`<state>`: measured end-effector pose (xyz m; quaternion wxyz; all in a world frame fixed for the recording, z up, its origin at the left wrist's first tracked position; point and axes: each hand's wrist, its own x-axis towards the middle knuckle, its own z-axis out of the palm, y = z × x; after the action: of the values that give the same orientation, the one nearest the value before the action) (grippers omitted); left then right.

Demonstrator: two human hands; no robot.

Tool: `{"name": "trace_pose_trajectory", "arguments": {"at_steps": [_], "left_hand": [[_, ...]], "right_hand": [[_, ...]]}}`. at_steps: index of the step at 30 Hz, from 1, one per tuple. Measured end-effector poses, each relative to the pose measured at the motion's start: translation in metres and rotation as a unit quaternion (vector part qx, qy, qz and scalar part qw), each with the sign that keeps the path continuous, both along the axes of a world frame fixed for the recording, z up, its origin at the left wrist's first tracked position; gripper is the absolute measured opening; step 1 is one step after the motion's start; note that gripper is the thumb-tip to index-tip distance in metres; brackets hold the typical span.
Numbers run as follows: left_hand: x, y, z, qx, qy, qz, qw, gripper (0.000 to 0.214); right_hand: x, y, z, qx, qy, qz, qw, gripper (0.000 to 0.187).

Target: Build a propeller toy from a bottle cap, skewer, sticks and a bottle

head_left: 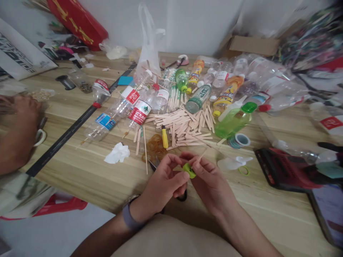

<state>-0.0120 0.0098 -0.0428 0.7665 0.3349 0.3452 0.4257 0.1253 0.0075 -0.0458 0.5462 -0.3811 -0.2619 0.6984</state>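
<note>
My left hand point(167, 178) pinches a yellow-green bottle cap point(189, 171) between thumb and fingers. My right hand point(207, 175) is closed on a thin wooden stick point(202, 155) beside the cap. Whether the stick passes into the cap is hidden by my fingers. Under my left hand lies a pair of scissors point(183, 196), mostly covered. Just beyond are tan rubber bands point(155, 146), a yellow screwdriver point(164, 138) and a pile of flat wooden craft sticks point(184, 125). A white squeeze bottle point(234, 162) lies right of my hands, near a green ring point(243, 170).
Several plastic bottles point(225, 96) crowd the back of the table. A black strip point(69, 137) crosses the left side, near another person's arm point(18, 128). Crumpled tissue point(117, 153) lies left. A red-and-black case point(281, 169) and a phone-like device point(328, 210) sit right.
</note>
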Motion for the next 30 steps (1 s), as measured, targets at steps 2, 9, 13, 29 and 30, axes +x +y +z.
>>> {"name": "trace_pose_trajectory", "arguments": {"at_steps": [2, 9, 13, 29, 30], "left_hand": [[0.001, 0.0, 0.0, 0.0, -0.005, -0.003, 1.0, 0.037], [0.001, 0.001, 0.002, -0.008, -0.013, 0.01, 1.0, 0.039], [0.002, 0.001, 0.004, -0.025, 0.004, 0.013, 1.0, 0.042], [0.015, 0.002, -0.003, -0.079, -0.02, 0.018, 0.997, 0.042], [0.015, 0.003, -0.003, -0.082, -0.029, 0.017, 0.996, 0.042]], "right_hand": [[-0.001, 0.0, -0.002, -0.008, 0.018, 0.008, 1.0, 0.026], [-0.004, -0.008, -0.005, -0.004, 0.05, 0.081, 0.995, 0.046], [0.0, -0.014, -0.005, 0.031, -0.017, 0.077, 0.996, 0.047], [0.008, 0.005, 0.002, 0.007, -0.063, -0.006, 0.998, 0.026], [0.007, 0.007, 0.003, 0.007, -0.07, -0.006, 0.998, 0.027]]}}
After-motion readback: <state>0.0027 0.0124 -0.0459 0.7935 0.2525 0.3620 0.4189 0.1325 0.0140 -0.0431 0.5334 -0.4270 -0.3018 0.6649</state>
